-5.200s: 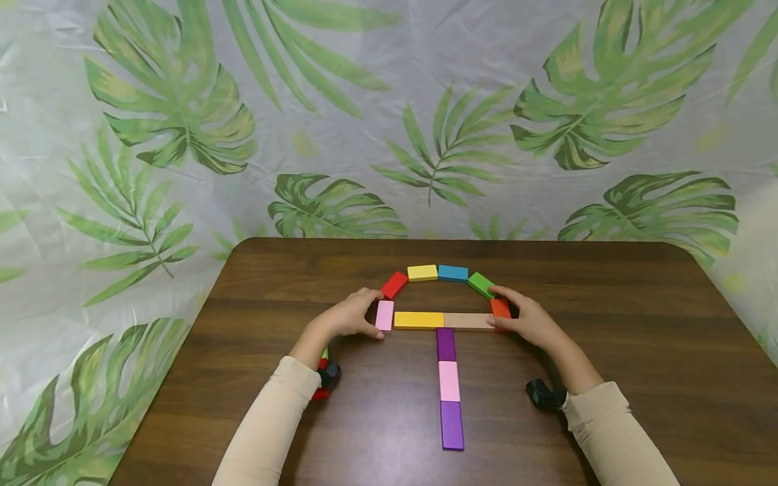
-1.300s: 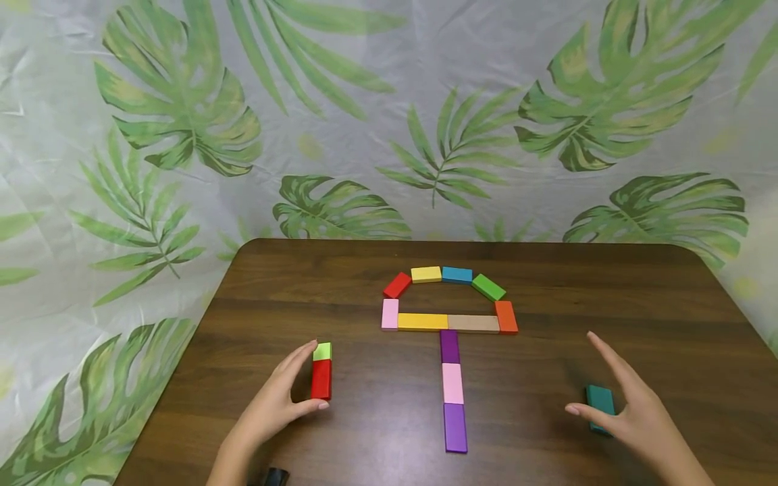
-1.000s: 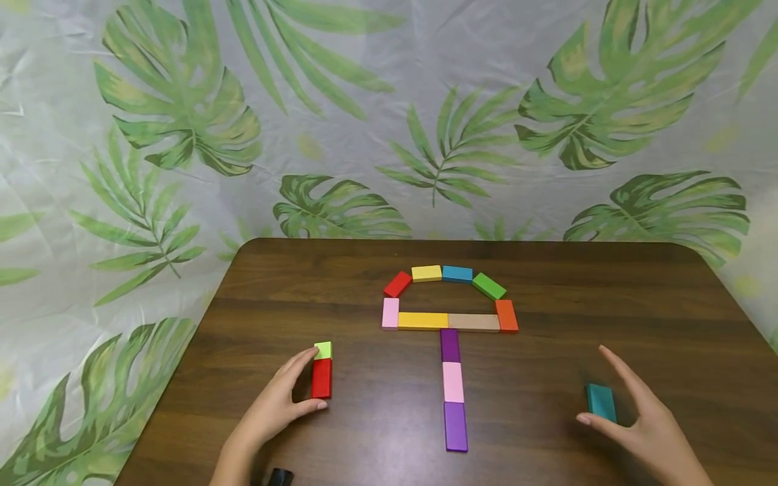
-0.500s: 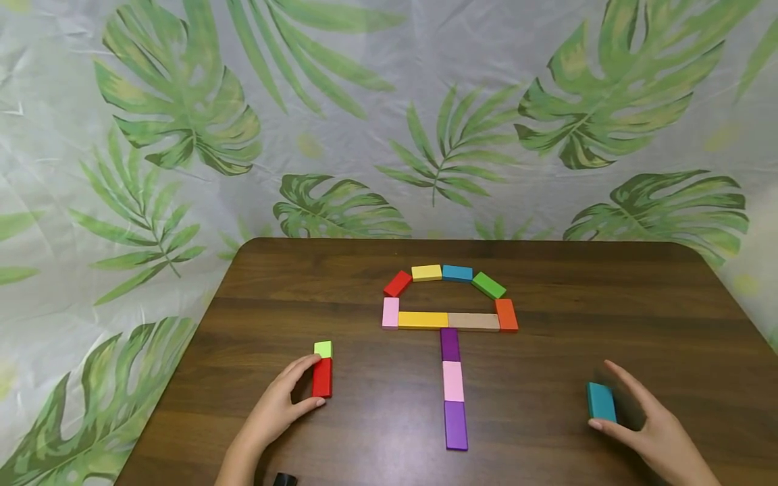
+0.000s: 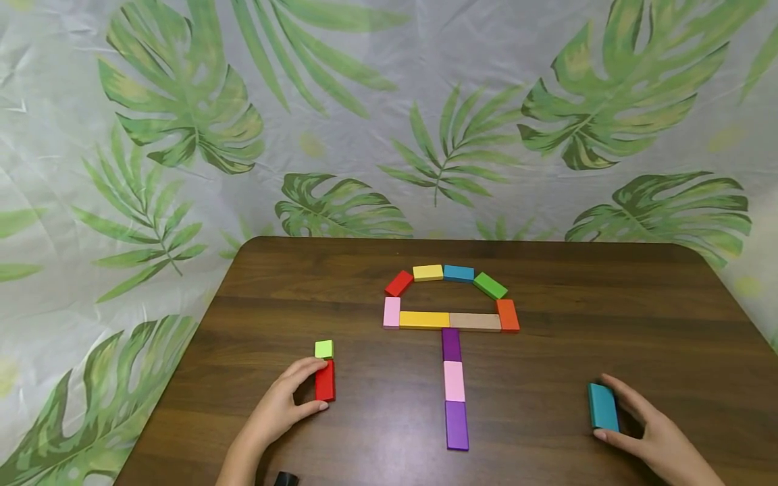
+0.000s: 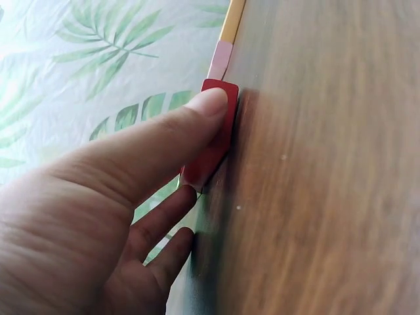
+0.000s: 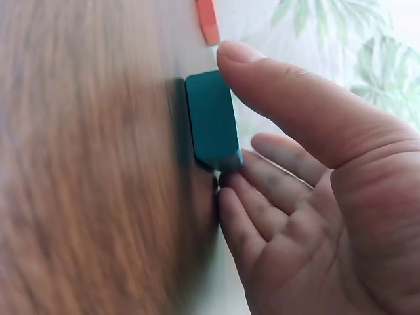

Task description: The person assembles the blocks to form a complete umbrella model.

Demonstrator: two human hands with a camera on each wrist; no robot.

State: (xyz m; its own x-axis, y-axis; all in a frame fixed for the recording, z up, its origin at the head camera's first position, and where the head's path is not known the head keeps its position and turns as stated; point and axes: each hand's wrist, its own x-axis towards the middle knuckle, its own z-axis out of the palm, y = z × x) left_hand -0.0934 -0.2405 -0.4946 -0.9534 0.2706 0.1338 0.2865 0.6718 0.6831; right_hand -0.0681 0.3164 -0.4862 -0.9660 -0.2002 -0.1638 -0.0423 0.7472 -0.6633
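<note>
My left hand (image 5: 276, 412) pinches a red wooden block (image 5: 325, 381) lengthwise, thumb at the near end and fingers at the far end. In the left wrist view the thumb presses flat on the end of that red block (image 6: 211, 144). Just beyond it lies a small lime-green block (image 5: 324, 349). On the right side, my right hand (image 5: 656, 432) has its thumb and index finger at the two ends of a teal block (image 5: 603, 407). The right wrist view has the teal block (image 7: 213, 118) low over the wooden surface, other fingers loosely curled behind.
Coloured blocks form an umbrella-like outline mid-table: an arch with a blue block (image 5: 458, 273), a crossbar with a yellow block (image 5: 423, 320), and a stem ending in a purple block (image 5: 456, 425). The brown table (image 5: 389, 418) ends before a leaf-print cloth (image 5: 340, 142).
Both hands have left the pink and orange blocks at the arch ends and come back toward the sides. The pink block now meets the yellow one. Fingers have closed on the red and teal blocks.
</note>
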